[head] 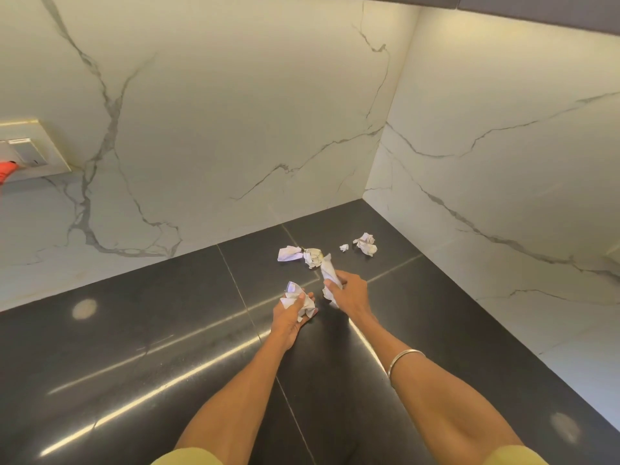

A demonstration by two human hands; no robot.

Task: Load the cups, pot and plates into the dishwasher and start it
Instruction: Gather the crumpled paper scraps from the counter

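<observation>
Two hands were busy with paper, and none of the task's things, cups, pot, plates or dishwasher, showed anywhere in my view, so I could not say where they stood, which way they pointed or how their long axes lay. By judgement alone, cups and plates would be stiff, breakable and slick if wet, best taken by rim or handle, and a pot heavier, best taken by its handles. What I did see was soft and light. My left hand (295,308) gripped a crumpled wad (292,294), fingers curled round it. My right hand (349,286) pinched a twisted strip (328,273) near its middle; the strip ran from near me up and away towards the wall, its far end close to two more scraps (303,255) lying on the dark counter (151,347). Another scrap (366,244) and a tiny bit (344,247) lay apart to the right, near the corner. A bangle (404,359) sat on the right forearm. Marbled wall (235,112) rose behind, with a switch plate (32,152) at far left. I judged this to be clearing litter, with loading not yet begun.
</observation>
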